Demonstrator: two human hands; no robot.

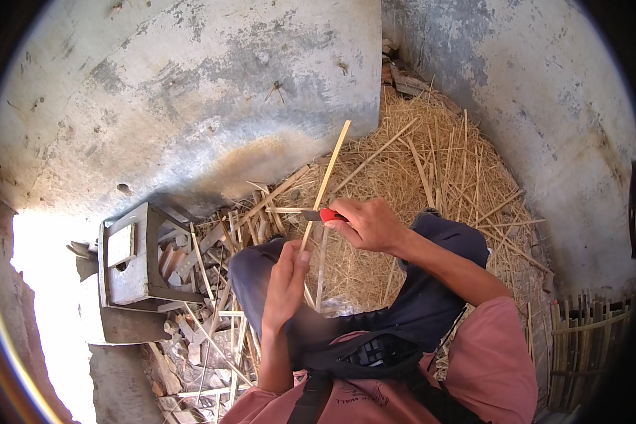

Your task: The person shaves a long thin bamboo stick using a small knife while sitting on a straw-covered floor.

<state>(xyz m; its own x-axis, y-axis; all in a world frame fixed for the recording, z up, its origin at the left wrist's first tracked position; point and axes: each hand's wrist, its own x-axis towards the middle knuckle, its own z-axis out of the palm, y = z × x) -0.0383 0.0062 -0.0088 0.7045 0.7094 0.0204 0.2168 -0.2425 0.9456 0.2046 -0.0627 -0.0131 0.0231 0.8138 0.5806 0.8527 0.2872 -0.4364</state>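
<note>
While the left hand [284, 286] pinches a wooden strip [325, 184] near its lower end and the right hand [367, 223] grips a red-handled knife [326, 215] across it, too hard a push toward the left hand could slip and cut it. The strip, slim, straight and pale yellow, slants up beyond both hands.

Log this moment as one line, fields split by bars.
left hand: holds pale strip | right hand: grips red-handled knife, blade crossing strip | around: straw-like pile, boxy frame
</note>
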